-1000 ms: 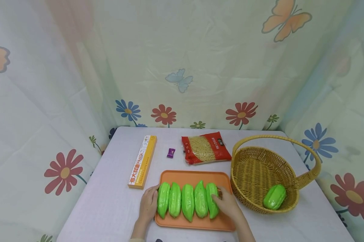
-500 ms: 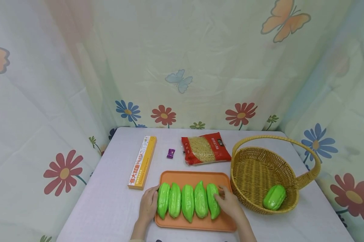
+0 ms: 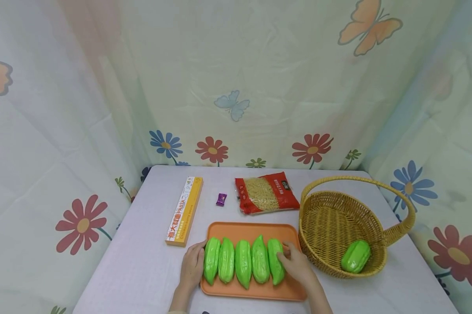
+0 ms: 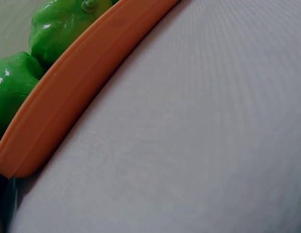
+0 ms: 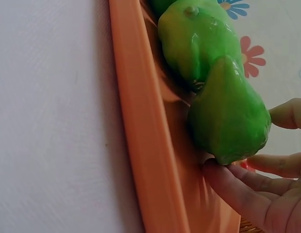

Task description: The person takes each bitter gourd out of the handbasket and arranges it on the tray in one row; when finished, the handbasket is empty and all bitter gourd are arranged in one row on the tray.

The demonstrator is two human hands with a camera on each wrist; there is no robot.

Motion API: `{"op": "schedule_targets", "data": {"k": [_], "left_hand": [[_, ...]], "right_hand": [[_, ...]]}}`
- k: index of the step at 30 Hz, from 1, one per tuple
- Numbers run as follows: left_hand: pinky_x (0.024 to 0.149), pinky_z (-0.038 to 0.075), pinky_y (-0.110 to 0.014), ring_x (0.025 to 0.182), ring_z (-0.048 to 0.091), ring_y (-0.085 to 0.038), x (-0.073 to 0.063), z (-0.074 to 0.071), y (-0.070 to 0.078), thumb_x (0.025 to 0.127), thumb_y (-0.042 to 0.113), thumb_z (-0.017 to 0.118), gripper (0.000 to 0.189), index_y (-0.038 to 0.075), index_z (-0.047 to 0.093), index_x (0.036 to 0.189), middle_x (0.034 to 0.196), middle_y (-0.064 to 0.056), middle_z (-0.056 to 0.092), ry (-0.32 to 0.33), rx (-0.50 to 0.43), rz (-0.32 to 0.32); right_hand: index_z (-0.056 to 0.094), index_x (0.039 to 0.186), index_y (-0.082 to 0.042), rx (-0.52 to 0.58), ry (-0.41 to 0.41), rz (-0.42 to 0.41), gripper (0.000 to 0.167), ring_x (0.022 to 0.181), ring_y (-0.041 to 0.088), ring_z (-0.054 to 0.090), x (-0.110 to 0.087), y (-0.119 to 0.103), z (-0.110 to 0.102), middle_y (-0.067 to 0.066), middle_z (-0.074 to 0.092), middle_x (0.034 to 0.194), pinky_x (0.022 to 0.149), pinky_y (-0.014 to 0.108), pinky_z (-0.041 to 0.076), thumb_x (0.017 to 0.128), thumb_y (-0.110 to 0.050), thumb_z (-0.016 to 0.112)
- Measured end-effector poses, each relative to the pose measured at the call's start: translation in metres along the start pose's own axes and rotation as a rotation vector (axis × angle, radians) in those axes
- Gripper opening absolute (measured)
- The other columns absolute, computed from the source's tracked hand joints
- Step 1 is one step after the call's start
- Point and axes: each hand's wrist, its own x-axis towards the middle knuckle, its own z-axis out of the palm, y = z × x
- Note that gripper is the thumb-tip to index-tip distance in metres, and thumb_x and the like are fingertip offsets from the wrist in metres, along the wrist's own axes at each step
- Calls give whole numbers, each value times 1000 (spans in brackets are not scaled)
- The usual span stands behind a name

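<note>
Several glossy green ridged gourds lie side by side across an orange tray (image 3: pixel 255 293) in the head view. My right hand (image 3: pixel 296 264) holds the rightmost green gourd (image 3: pixel 276 261); in the right wrist view its thumb (image 5: pixel 288 114) touches one side and its fingers lie along the other. My left hand (image 3: pixel 192 265) rests at the tray's left edge, its fingers alongside the leftmost green gourd (image 3: pixel 212 261). The left wrist view shows the tray's orange side wall (image 4: pixel 68 97) and the ends of two gourds; my left hand is mostly out of that view.
A woven basket (image 3: pixel 326 226) with a tall handle stands right of the tray, another green gourd (image 3: pixel 355 256) inside it. Behind the tray lie a red pasta bag (image 3: pixel 265 192) and a small purple packet (image 3: pixel 221 199). A yellow-and-white pasta box (image 3: pixel 185 210) lies to the left.
My right hand has shifted slightly to the right, and the lower end of the rightmost gourd has moved a little that way too. My left hand stays in place.
</note>
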Motion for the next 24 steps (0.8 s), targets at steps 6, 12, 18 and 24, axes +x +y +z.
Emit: {"op": "schedule_targets", "data": {"k": [6, 12, 18, 24], "left_hand": [[97, 35, -48, 114, 49, -27, 0, 0, 0, 99, 22, 37, 34, 9, 57, 123, 119, -8, 58, -11, 3, -10], [96, 36, -48, 113, 50, -27, 0, 1, -1, 98, 20, 39, 33, 9, 58, 122, 117, -8, 58, 5, 6, 2], [96, 36, -48, 113, 50, -27, 1, 2, -2, 99, 22, 38, 34, 8, 58, 122, 118, -7, 59, 10, 2, 16], [96, 36, -49, 113, 50, -26, 1, 2, -3, 99, 23, 37, 35, 8, 58, 122, 118, -7, 59, 8, 1, 16]], "right_hand": [[43, 128, 7, -29, -1, 4, 50, 99, 40, 58, -1, -2, -2, 25, 60, 106, 81, 51, 48, 89, -22, 56], [44, 127, 8, -70, 6, -9, 49, 97, 39, 58, -2, -8, -9, 23, 61, 105, 80, 51, 49, 89, -21, 56], [50, 123, 4, -72, 17, -55, 41, 92, 33, 60, -4, -17, -28, 19, 60, 103, 73, 43, 52, 89, -18, 56], [54, 121, 1, -96, 39, -115, 38, 89, 28, 60, -6, -28, -53, 15, 62, 101, 70, 38, 51, 90, -21, 56]]}}
